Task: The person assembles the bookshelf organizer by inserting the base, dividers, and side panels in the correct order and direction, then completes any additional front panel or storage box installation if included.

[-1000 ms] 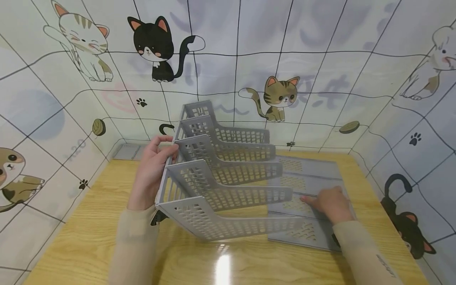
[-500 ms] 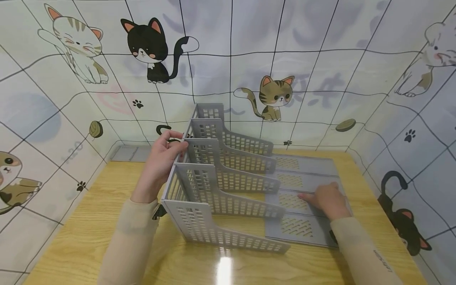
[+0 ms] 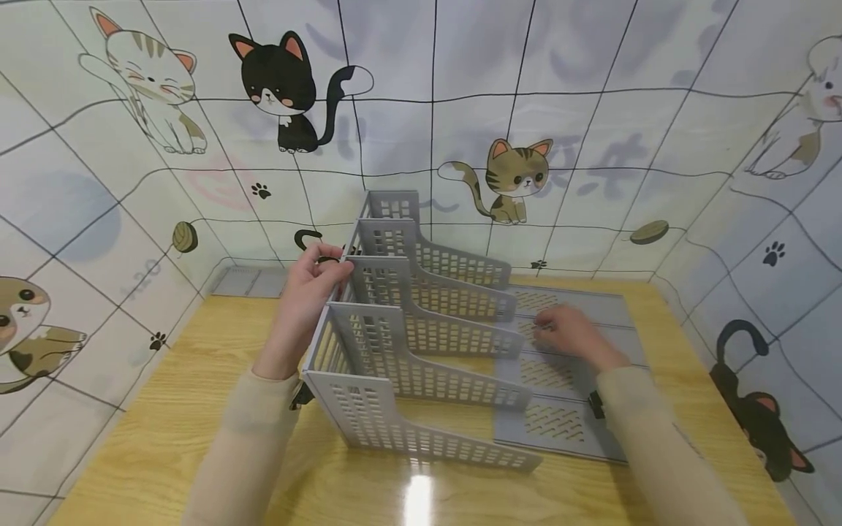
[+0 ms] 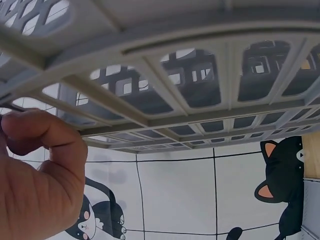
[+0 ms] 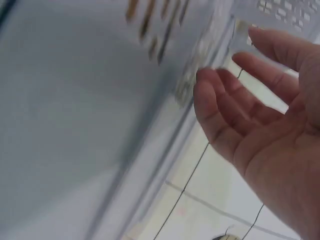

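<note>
A grey plastic file rack (image 3: 368,343) with several perforated dividers stands upright on the table. My left hand (image 3: 309,292) grips the top edge of its slatted back, thumb on the near side; in the left wrist view the curled fingers (image 4: 42,135) meet the slats (image 4: 185,75). Flat on the table to the right lies a grey panel (image 3: 601,314) with slotted patches and grooves. Over it hovers my right hand (image 3: 569,332), fingers loosely bent. In the right wrist view that hand (image 5: 265,110) holds nothing.
A smaller grey panel (image 3: 246,281) lies at the table's back left corner. The wooden table (image 3: 177,409) meets a cat-printed wall covering (image 3: 408,131) at the back and both sides. The rack's low divider ends reach the left edge of the flat panel.
The rack has come from a tilt to upright on the table, shifting slightly right with my left hand. My right hand has lifted from the flat panel and moved left and away from me.
</note>
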Available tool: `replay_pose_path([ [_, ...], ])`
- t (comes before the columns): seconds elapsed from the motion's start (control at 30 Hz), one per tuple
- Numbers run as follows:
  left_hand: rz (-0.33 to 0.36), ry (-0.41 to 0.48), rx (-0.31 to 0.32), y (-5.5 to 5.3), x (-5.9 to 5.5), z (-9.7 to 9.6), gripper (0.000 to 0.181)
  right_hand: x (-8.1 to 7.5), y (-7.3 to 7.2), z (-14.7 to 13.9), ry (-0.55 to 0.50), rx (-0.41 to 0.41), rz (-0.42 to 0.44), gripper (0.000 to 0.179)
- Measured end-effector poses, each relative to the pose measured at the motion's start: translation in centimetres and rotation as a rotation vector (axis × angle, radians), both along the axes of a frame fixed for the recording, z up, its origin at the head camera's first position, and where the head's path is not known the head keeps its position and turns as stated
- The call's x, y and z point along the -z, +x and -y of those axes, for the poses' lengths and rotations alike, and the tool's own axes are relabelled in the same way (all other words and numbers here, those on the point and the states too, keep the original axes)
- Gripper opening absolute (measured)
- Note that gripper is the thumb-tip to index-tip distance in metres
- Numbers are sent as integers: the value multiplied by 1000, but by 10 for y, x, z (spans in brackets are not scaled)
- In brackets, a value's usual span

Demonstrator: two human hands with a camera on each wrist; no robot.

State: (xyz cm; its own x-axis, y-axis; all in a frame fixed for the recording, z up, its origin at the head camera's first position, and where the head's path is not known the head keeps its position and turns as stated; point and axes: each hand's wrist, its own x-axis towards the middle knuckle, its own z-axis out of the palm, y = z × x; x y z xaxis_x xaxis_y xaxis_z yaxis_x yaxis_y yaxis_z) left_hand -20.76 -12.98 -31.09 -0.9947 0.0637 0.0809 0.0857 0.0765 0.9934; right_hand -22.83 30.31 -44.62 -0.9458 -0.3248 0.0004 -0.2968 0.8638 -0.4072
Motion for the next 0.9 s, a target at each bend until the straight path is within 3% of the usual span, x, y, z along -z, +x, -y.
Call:
replay_pose_path([
  [0.1,-2,23,-2,1,2,-3,18,6,6,5,-26,-68,7,23],
  [0.23,-7,52,-9,1,4,-5,17,10,23,11,-75,-89,-19,20],
  [0.37,-7,62,-26,1,4,-5,16,12,34,19,-120,-113,-102,8],
  [0.5,3,55,-26,1,3,-3,17,12,32,28,-96,-111,-161,16],
  [0.73,3,42,-53,-1,3,2,14,10,27,33,-61,-53,-181,36],
  [0.9,-5,29,-44,-5,-2,4,15,7,23,36,-25,-46,-199,27],
])
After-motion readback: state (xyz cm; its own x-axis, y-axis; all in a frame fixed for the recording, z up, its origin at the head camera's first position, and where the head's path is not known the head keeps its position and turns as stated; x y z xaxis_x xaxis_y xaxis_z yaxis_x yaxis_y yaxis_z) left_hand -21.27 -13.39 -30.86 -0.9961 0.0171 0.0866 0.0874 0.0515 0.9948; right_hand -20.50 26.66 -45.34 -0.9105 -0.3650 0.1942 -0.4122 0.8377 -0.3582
